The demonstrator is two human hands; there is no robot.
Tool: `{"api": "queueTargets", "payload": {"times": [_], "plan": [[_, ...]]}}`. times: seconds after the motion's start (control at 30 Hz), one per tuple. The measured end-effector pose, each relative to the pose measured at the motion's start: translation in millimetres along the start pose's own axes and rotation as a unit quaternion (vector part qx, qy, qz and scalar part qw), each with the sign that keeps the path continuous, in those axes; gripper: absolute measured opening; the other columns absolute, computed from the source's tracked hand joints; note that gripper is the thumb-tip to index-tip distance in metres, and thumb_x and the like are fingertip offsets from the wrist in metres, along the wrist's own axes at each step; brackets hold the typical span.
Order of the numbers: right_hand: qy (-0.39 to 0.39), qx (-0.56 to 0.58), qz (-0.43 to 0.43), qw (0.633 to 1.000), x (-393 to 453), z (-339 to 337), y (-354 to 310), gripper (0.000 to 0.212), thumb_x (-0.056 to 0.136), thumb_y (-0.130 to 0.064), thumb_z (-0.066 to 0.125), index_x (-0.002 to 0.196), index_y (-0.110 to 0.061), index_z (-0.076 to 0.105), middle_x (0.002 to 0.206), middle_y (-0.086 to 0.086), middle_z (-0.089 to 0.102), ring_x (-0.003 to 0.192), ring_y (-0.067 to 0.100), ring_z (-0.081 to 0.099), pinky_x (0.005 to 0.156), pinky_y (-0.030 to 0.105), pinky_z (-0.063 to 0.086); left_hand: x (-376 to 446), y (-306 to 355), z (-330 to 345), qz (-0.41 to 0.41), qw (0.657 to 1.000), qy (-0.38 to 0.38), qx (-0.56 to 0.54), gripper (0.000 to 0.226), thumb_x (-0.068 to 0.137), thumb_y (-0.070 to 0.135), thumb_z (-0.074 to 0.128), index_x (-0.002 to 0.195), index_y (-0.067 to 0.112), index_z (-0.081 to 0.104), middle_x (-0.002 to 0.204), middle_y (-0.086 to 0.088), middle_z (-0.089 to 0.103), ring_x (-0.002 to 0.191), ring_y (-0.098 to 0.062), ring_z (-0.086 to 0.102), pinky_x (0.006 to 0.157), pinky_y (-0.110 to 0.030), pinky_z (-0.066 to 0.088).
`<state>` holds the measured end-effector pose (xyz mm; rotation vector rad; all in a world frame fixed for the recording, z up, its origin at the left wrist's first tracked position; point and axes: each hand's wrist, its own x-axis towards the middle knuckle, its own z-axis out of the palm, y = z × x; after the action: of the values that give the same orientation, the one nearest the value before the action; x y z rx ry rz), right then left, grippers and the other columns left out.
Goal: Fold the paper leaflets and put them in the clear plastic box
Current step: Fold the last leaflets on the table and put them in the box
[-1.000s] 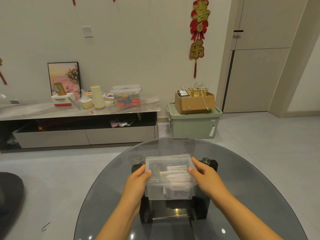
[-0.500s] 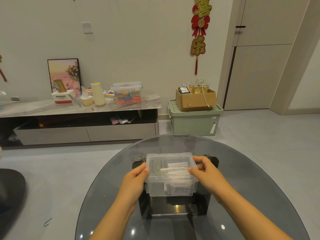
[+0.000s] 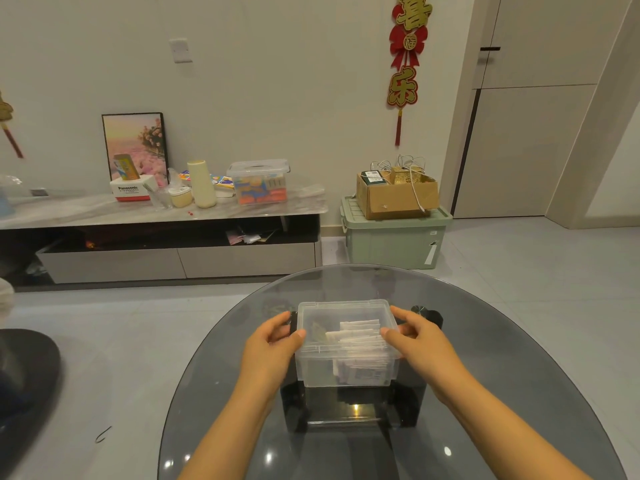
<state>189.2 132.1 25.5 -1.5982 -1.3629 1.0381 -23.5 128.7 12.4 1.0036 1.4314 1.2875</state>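
Left hand and right hand are each curling a grip around opposite sides of the clear plastic box, folded leaflets inside, on the glass tabletop.

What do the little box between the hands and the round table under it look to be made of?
The clear box looks like thin, slightly frosted plastic: the folded paper leaflets show through its walls. The table appears to be dark tinted glass, glossy: it reflects light spots and the floor shows through it.
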Motion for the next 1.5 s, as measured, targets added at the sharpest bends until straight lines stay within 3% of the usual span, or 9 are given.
{"api": "queueTargets", "payload": {"times": [0.13,0.3,0.37,0.73,0.93,1.03,1.13,1.3,1.5], "plan": [[0.003,0.004,-0.003,1.0,0.0,1.3,-0.6,0.048,0.091,-0.019,0.059,0.137,-0.023,0.045,0.091,-0.005,0.058,0.081,0.007,0.056,0.061,0.016,0.045,4.0,-3.8,3.2,-0.033,0.999,0.019,-0.027,0.048,0.084,0.005,0.067,0.13,0.008,0.054,0.119,-0.006,0.063,0.108,-0.021,0.06,0.094,-0.036,0.049],[0.008,0.001,-0.007,1.0,-1.6,5.2,-0.4,0.05,0.091,-0.019,0.059,0.138,-0.022,0.043,0.09,-0.006,0.057,0.081,0.007,0.056,0.063,0.018,0.047,6.7,-4.0,12.0,-0.036,0.997,0.044,-0.053,0.037,0.084,-0.001,0.064,0.121,0.004,0.062,0.111,-0.007,0.068,0.083,-0.015,0.064,0.056,-0.014,0.051],[0.01,-0.002,-0.012,1.0,-2.0,5.2,-0.1,0.051,0.091,-0.019,0.059,0.138,-0.021,0.043,0.089,-0.006,0.057,0.08,0.008,0.057,0.065,0.02,0.048,6.9,-3.5,12.8,-0.041,0.996,0.043,-0.061,0.036,0.085,-0.004,0.062,0.121,0.003,0.061,0.111,-0.007,0.067,0.081,-0.014,0.063,0.052,-0.012,0.05],[-0.002,-0.008,-0.016,1.0,-2.0,0.9,-0.5,0.051,0.091,-0.019,0.058,0.14,-0.023,0.042,0.089,-0.014,0.055,0.079,0.002,0.054,0.069,0.02,0.046,14.2,-9.9,1.7,-0.092,0.989,-0.067,-0.098,0.048,0.091,0.001,0.055,0.136,0.014,0.049,0.123,-0.005,0.063,0.101,-0.02,0.063,0.064,-0.022,0.052],[-0.015,-0.068,-0.063,0.996,-7.4,2.5,0.5,0.049,0.093,-0.021,0.054,0.14,-0.024,0.04,0.1,-0.013,0.055,0.083,0.002,0.054,0.064,0.015,0.049,12.5,-12.0,-3.8,-0.057,0.995,-0.077,-0.016,0.049,0.092,0.009,0.056,0.139,0.019,0.046,0.127,0.001,0.06,0.114,-0.02,0.058,0.1,-0.04,0.047],[-0.021,-0.122,-0.084,0.989,-8.6,2.3,5.1,0.052,0.095,-0.026,0.051,0.143,-0.029,0.033,0.122,-0.001,0.048,0.098,0.009,0.052,0.086,0.024,0.047,9.1,-12.2,-4.5,-0.034,0.994,-0.1,0.022,0.047,0.096,0.011,0.051,0.14,0.024,0.044,0.128,0.004,0.059,0.113,-0.016,0.058,0.087,-0.027,0.054],[-0.018,-0.124,-0.079,0.989,-5.7,2.9,7.6,0.052,0.095,-0.025,0.051,0.143,-0.029,0.034,0.124,0.002,0.047,0.099,0.012,0.051,0.087,0.026,0.045,11.8,-14.4,-2.9,-0.04,0.996,-0.081,0.022,0.048,0.095,0.009,0.051,0.14,0.022,0.043,0.129,0.003,0.058,0.108,-0.014,0.059,0.067,-0.016,0.053],[-0.021,-0.14,-0.092,0.986,-0.8,2.1,10.5,0.051,0.094,-0.026,0.052,0.142,-0.027,0.036,0.122,0.002,0.05,0.096,0.011,0.053,0.079,0.021,0.046,11.6,-10.3,3.6,-0.06,0.998,-0.024,-0.01,0.046,0.091,0.0,0.055,0.134,0.014,0.052,0.123,0.0,0.061,0.099,-0.017,0.062,0.068,-0.019,0.052],[-0.042,-0.177,-0.104,0.978,5.1,1.0,15.1,0.046,0.095,-0.028,0.05,0.14,-0.025,0.039,0.122,0.004,0.052,0.102,0.017,0.055,0.086,0.027,0.049,-1.9,-5.7,14.9,0.049,0.982,0.057,0.175,0.041,0.093,0.011,0.054,0.133,0.012,0.052,0.127,-0.002,0.06,0.095,-0.007,0.054,0.08,-0.018,0.043]]}}
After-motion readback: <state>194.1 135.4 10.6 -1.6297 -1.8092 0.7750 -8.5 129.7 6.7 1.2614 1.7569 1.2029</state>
